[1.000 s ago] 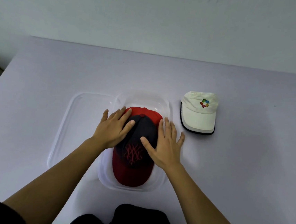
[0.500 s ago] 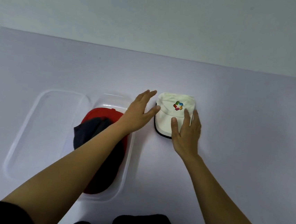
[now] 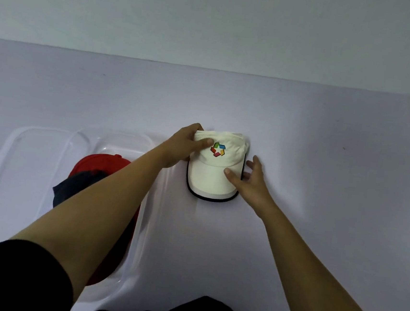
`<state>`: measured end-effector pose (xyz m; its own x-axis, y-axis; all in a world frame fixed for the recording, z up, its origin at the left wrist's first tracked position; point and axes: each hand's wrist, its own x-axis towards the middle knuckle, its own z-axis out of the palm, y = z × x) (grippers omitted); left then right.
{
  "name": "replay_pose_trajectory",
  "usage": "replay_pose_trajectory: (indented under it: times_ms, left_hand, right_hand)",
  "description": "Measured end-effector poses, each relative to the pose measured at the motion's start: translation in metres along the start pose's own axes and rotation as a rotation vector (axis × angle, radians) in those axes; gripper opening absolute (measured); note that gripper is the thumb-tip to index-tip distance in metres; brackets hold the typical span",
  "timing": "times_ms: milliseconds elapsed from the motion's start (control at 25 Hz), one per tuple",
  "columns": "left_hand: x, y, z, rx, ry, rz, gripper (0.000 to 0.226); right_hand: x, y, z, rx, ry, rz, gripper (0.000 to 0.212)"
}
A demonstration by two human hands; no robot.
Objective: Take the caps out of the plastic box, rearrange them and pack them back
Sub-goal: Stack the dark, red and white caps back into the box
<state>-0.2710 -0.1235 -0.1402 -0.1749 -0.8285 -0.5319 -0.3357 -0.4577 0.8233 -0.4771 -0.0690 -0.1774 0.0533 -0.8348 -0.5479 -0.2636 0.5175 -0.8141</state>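
with left hand (image 3: pixel 185 146) grips crown of white cap (image 3: pixel 213 178), with right hand (image 3: pixel 249 182) pinches brim, centre frame.

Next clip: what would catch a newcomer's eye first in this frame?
The white cap with its multicoloured logo, on the table right of centre, stands out first. The left hand grips its crown, and the right hand has its thumb on the brim, fingers at the right edge. At left, the clear plastic box holds a red cap with a dark cap on top, partly hidden by the left forearm.
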Motion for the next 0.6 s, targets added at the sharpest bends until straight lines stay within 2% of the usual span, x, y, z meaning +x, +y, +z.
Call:
replay_pose_trajectory:
  times_ms: [120, 240, 480, 600]
  left_hand:
    - [-0.009, 0.004, -0.002, -0.044, -0.090, 0.025, 0.020]
    - [-0.022, 0.013, -0.001, -0.051, -0.132, 0.065, 0.021]
    - [-0.055, 0.042, -0.005, -0.044, -0.179, 0.146, 0.025]
    - [-0.076, 0.053, -0.022, -0.151, -0.144, 0.082, 0.027]
  right_hand:
    - [-0.001, 0.006, -0.001, 0.188, -0.020, 0.008, 0.100]
    - [-0.015, 0.008, 0.000, 0.382, -0.120, -0.029, 0.075]
    - [-0.052, -0.009, 0.015, 0.816, -0.239, -0.111, 0.086]
    - [-0.070, -0.028, 0.027, 0.917, -0.284, -0.183, 0.084]
